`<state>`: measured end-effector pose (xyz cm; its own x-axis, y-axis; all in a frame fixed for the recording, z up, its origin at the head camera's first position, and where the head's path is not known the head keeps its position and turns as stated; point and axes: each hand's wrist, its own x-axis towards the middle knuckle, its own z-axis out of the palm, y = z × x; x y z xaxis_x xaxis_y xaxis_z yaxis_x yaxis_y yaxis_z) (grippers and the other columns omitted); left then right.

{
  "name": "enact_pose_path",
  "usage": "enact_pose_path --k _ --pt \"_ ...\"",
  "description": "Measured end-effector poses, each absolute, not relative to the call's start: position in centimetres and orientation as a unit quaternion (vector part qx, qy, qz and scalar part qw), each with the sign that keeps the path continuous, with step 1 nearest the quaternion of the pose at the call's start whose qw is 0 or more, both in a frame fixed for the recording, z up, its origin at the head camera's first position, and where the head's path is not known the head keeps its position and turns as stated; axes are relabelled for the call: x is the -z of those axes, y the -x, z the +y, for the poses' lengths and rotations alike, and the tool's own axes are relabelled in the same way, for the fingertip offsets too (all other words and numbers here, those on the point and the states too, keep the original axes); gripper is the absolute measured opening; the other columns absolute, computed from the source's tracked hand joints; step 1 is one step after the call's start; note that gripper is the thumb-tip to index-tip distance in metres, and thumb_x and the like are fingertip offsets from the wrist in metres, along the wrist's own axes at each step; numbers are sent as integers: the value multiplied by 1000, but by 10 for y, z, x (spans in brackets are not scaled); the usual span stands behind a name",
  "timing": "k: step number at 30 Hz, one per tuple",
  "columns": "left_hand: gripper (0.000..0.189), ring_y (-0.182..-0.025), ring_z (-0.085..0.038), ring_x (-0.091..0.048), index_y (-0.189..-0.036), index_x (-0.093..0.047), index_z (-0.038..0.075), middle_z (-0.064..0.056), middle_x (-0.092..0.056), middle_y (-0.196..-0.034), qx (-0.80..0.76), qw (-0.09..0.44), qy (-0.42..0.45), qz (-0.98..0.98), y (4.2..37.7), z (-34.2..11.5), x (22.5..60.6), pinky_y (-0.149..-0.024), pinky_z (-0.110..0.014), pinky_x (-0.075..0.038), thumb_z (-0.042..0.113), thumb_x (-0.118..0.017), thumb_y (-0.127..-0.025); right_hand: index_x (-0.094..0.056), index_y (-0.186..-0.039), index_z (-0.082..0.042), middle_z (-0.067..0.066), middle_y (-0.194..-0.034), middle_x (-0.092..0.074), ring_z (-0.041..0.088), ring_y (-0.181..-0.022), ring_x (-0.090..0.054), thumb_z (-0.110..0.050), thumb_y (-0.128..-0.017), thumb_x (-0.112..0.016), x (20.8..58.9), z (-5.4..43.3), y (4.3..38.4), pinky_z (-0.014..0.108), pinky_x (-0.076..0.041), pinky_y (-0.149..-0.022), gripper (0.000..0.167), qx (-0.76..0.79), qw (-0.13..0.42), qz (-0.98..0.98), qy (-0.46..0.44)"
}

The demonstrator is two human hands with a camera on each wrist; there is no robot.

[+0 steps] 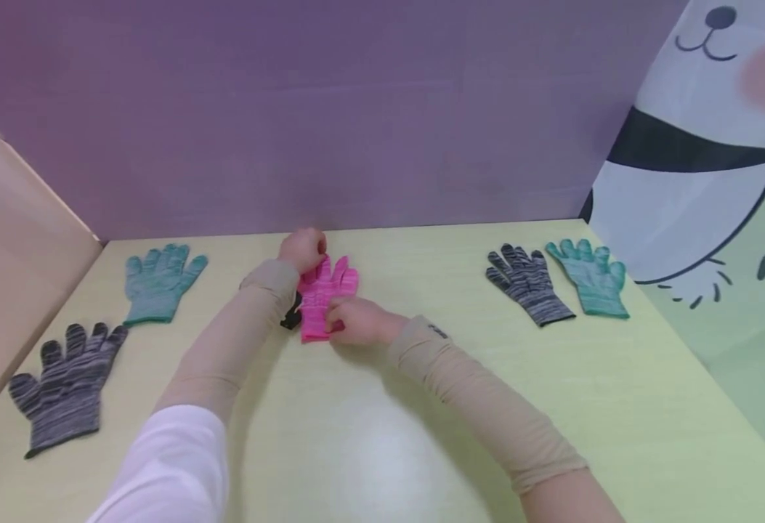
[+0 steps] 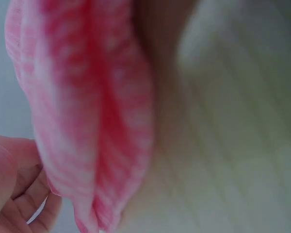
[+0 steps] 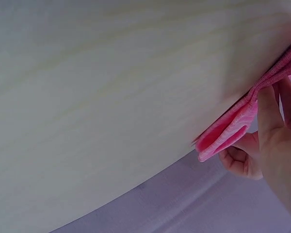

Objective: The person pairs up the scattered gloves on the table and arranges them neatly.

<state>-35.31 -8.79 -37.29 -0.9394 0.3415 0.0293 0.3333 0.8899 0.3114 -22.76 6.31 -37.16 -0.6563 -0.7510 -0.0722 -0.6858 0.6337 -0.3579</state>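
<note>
A bright pink knitted glove [image 1: 320, 301] lies at the back middle of the table, fingers pointing to the far edge. My left hand [image 1: 302, 249] pinches it at the fingertips on its left side. Lower down, my right hand [image 1: 359, 319] grips its right edge close to the cuff. In the right wrist view the pink glove [image 3: 228, 131] shows edge-on, its cuff partly raised, with my right hand [image 3: 279, 126] on it. Folds of the pink glove [image 2: 87, 121] fill much of the left wrist view, blurred and close.
To the left lie a teal glove [image 1: 158, 283] and a grey-black striped glove [image 1: 68, 388]. Another grey striped glove [image 1: 529, 283] and a teal glove [image 1: 590, 276] lie side by side at the back right. A purple panel [image 1: 382, 123] rises behind the pale table [image 1: 382, 450].
</note>
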Motion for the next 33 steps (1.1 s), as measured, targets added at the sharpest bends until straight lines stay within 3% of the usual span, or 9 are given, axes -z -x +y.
enact_pose_path --k 5,9,13,21,29,33 --pt "18 -85 -28 -59 -97 -69 1 -16 -67 -98 -158 42 -181 970 351 -90 372 -81 -41 -51 3 -55 -86 -70 -93 -2 8 -95 -58 19 -87 -55 -7 -83 -65 373 63 230 29 -48 -85 12 157 108 892 409" --pt "23 -99 -31 -61 -103 -70 -2 -18 -68 -106 -148 46 -221 963 350 -94 368 -94 -41 -48 5 -55 -88 -70 -97 -2 10 -101 -60 20 -94 -56 -8 -85 -64 373 64 231 31 -48 -90 15 158 117 897 397" --pt "25 -108 -34 -59 -107 -68 -5 -21 -66 -110 -161 42 -242 956 346 -97 359 -99 -42 -45 6 -53 -90 -70 -98 -2 10 -104 -60 22 -98 -57 -7 -85 -64 371 65 231 32 -47 -93 16 164 121 899 387" --pt "20 -88 -29 -60 -99 -69 -5 -17 -68 -90 -138 42 -247 958 318 -105 350 -87 -42 -49 8 -56 -89 -71 -100 -1 11 -104 -60 22 -98 -56 -6 -85 -64 375 65 232 32 -47 -93 17 174 145 893 389" --pt "19 -97 -33 -62 -102 -67 -6 -19 -68 -100 -146 102 -252 951 281 -120 343 -92 -44 -48 7 -61 -88 -68 -111 -2 14 -121 -60 26 -114 -55 -9 -88 -63 370 64 232 37 -42 -103 24 168 178 896 370" --pt "17 -83 -26 -60 -97 -68 -5 -15 -66 -88 -155 116 -274 942 263 -121 346 -84 -39 -52 7 -61 -89 -66 -114 -3 14 -127 -58 27 -120 -53 -11 -88 -63 367 66 229 37 -40 -106 27 163 183 901 359"
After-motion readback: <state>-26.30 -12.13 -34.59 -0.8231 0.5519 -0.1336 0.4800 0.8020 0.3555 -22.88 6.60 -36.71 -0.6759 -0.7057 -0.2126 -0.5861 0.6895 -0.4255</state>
